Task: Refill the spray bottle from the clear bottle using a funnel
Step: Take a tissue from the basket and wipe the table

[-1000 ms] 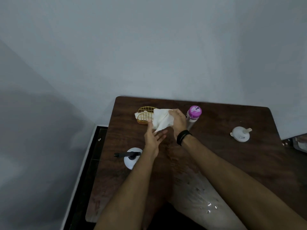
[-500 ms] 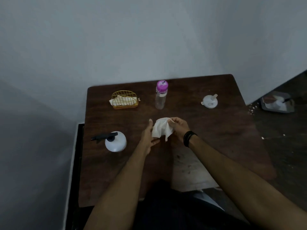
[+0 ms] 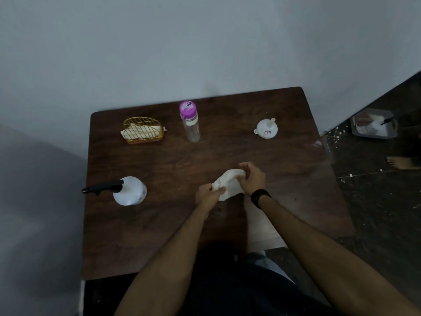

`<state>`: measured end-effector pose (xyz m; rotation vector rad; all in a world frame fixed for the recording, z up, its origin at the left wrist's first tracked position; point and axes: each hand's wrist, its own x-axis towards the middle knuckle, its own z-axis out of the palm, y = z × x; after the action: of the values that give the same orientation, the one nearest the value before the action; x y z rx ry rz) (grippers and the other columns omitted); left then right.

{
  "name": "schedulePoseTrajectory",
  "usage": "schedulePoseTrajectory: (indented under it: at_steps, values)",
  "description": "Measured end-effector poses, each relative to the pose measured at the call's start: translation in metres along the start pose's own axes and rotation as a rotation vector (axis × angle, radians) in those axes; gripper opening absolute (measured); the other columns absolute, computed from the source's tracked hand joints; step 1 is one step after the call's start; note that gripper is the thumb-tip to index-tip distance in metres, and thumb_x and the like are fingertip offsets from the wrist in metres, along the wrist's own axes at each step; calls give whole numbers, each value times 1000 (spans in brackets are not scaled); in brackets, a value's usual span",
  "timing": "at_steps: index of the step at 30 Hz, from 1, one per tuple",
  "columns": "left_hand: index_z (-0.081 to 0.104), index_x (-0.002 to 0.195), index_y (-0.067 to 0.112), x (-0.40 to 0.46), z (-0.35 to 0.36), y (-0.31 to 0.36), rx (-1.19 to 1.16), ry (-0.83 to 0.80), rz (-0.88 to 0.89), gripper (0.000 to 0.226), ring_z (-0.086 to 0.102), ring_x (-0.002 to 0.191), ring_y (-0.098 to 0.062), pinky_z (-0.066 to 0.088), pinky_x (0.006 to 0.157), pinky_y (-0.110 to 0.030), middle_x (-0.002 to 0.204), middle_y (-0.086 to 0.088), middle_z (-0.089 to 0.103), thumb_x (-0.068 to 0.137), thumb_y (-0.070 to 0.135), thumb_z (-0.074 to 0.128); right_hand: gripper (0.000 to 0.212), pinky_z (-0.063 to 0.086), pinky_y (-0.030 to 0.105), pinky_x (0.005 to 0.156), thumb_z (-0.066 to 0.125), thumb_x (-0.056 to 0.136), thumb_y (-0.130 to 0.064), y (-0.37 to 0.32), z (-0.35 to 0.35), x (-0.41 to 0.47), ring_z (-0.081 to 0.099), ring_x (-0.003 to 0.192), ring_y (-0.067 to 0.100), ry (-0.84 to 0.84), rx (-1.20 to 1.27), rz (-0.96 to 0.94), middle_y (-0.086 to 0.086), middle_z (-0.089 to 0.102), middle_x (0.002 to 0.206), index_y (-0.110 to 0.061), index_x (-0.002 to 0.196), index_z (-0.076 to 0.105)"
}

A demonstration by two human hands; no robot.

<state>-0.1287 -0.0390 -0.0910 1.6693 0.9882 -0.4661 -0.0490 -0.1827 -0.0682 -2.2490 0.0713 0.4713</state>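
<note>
So there's one dark wooden table [image 3: 159, 236] pushed up against a pale wall, and the person has both arms out over the middle of it. Both hands are on a single crumpled white tissue [image 3: 229, 184]. The left hand [image 3: 208, 195] is curled closed around the near end of it, and the right hand [image 3: 251, 177] has its fingers bent over the far end, pinching it too. The right wrist has one black band [image 3: 259, 198] on it.

Counting the rest: one white spray bottle [image 3: 131, 190] with a black trigger head sits on the left side of the table, nozzle pointing off toward the left edge. It's well apart from the hands. One clear bottle [image 3: 192, 124] with a pink cap stands upright near the back edge, cap still on. It's hard to tell how much liquid is in it. One white funnel [image 3: 267, 129] rests on the table at the back right, wide end down and spout poking up, well apart from both bottles. One gold wire holder [image 3: 143, 130] is at the back left, just beside the clear bottle, with a few more tissues tucked inside; the exact count isn't readable.

Off the table, on the dark floor to the right, there's one grey tray [image 3: 373, 124] with some blurry stuff in it.
</note>
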Motion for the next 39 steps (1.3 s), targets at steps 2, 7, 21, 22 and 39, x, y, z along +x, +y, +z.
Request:
schedulePoseTrajectory:
  at_steps: [2,7,21,22,39]
  values:
    - [67,99,17,-5,9,1,188,242,45,34,61,95,-15,49,75,-32,100,5,65,84,47,68,32,43,29,92,64,84,-13,8,-4,1,50,110,18,108,-194,-201,5,58,117,-13,115,60]
    - [57,128,15,-3,14,-14,417,524,314,39,54,120,-27,47,98,-43,134,-8,54,91,24,60,51,29,36,116,50,98,-24,34,18,-12,36,138,25,-224,-394,-375,12,39,151,-7,145,39]
    - [11,159,15,57,-29,-60,780,494,321,64,7,154,-27,10,123,-49,167,-10,6,104,45,21,65,23,41,118,38,89,-3,61,72,9,18,148,28,-351,-541,-768,12,22,160,-12,152,26]
    - [10,159,15,60,-29,-62,795,504,336,66,7,154,-27,10,123,-49,167,-10,6,103,47,18,68,25,40,116,43,87,5,61,73,13,20,147,27,-389,-515,-820,10,25,159,-13,151,30]
    - [12,159,16,63,-31,-74,846,554,405,66,10,154,-23,14,124,-47,167,-7,8,103,48,22,33,52,26,85,58,78,9,20,81,25,64,93,15,-320,-62,-628,3,73,106,-11,98,75]
